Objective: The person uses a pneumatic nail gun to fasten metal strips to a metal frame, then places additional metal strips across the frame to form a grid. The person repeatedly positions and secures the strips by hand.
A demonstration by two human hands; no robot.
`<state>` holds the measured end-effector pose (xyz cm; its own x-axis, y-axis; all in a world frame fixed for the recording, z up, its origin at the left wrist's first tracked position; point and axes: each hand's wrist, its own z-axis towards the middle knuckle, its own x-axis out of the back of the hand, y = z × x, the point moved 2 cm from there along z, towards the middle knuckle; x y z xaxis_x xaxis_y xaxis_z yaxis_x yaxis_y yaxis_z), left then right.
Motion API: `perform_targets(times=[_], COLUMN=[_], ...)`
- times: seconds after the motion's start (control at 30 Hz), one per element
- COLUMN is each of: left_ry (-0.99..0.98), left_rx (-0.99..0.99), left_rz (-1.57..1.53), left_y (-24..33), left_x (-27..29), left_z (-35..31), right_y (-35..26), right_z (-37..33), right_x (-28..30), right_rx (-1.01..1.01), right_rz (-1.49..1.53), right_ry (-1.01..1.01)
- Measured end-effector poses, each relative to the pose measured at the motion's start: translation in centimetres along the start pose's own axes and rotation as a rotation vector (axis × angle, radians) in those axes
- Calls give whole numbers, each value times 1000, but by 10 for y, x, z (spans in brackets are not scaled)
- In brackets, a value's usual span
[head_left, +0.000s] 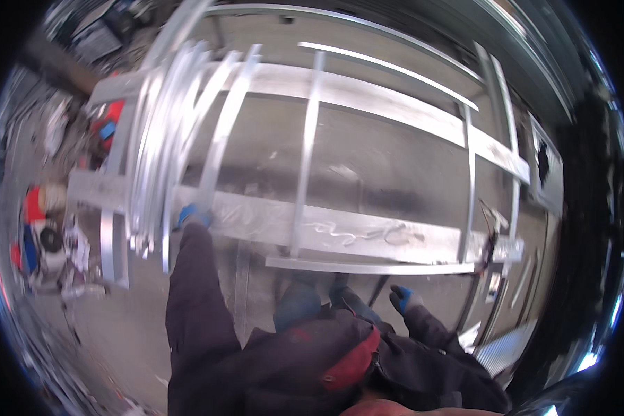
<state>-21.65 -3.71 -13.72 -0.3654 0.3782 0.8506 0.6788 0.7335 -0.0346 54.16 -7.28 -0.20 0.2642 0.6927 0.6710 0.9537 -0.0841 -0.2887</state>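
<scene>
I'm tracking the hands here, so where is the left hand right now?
In the head view, the left hand, in a blue glove, is left of centre, at the bundle of metal strips on the long metal beam.

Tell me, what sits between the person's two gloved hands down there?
In the head view, between the left hand on the bundle of metal strips and the free right hand lie the metal frame's lower crossbar and the person's knees.

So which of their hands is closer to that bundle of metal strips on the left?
Left. The left hand, in a blue glove, reaches up to the foot of the bundle, touching or almost. The right hand hangs low on the right, well away from it, holding nothing.
</scene>
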Motion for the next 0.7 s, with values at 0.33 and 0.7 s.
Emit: perform_targets(times=[0.33,0.7], left_ry=[9,-52], left_rx=[-209,-338], left_rz=[-1095,-1616], left_y=[29,305], left_x=[-34,7], left_z=[-71,-337], right_y=[-119,-211], right_z=[41,27], right_x=[19,16], right_rx=[222,453], right_rz=[76,793], right_ry=[72,-282])
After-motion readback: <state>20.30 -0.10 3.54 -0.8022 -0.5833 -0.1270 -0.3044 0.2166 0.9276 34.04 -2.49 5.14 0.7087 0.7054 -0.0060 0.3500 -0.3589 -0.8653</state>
